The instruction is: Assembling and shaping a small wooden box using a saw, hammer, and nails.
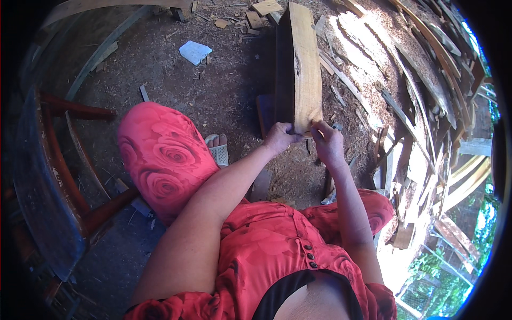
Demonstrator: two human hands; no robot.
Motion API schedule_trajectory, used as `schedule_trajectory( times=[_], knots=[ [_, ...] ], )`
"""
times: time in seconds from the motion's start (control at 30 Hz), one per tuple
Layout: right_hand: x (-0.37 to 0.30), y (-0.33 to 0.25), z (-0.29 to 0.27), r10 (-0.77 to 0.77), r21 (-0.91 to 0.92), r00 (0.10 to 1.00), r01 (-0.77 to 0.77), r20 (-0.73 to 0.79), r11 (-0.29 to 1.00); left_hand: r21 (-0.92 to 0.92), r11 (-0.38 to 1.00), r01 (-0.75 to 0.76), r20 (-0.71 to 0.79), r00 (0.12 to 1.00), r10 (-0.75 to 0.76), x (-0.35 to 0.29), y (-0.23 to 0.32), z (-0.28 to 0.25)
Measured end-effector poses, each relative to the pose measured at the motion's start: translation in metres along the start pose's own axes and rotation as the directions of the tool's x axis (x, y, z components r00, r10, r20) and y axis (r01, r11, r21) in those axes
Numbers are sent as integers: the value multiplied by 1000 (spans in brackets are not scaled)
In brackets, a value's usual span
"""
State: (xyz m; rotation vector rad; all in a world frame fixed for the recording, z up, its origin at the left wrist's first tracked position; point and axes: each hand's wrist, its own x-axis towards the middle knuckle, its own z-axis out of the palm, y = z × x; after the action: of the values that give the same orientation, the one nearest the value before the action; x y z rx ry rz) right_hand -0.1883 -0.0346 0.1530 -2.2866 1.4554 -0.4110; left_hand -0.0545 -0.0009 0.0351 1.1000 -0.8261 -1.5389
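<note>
- Two bare hands: one left hand (280,138), one right hand (328,143).
- One long, thick, light-brown wooden beam (308,64), between far and centre.
- One flat, whitish, angular slab (195,52), far left.
- One red-brown wooden furniture frame (63,162), left, partly cut off.
- One pale open-toed sandal (220,155) in view.
- Three dark round buttons (311,256), near.
- Grey-brown weathered wooden strips (400,111), right: many, overlapping, not countable.

A worn chair (48,197) stands at the left edge of a dirt floor (160,64) strewn with wood chips. Toward the far edge lies a white slab (195,53), with wood scraps (266,7) farther right. Sunlit planks (431,88) crowd the right edge; foliage (426,298) shows at the near right corner.
</note>
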Motion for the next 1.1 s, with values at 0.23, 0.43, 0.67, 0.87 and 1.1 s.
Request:
schedule_trajectory(
  times=[0.23,0.43,0.67,0.87,1.1],
  knots=[
    [1,-3,-1,-29,0,1000,29,-3,1000,29,1000,3,39,999,-4,3,-6,-4],
    [0,-9,-4,-13,-49,999,15,40,999,60,998,-33,57,998,29,3,-7,-3],
    [0,-6,0,-67,-58,998,67,16,996,236,972,-21,18,1000,17,1,-5,-5],
    [-1,-2,-1,-17,-44,1000,18,9,999,578,784,-229,-225,878,423,-10,14,-8],
    [-5,3,3,-40,5,998,41,-54,999,809,438,-392,5,749,662,-15,34,8]
  ],
)
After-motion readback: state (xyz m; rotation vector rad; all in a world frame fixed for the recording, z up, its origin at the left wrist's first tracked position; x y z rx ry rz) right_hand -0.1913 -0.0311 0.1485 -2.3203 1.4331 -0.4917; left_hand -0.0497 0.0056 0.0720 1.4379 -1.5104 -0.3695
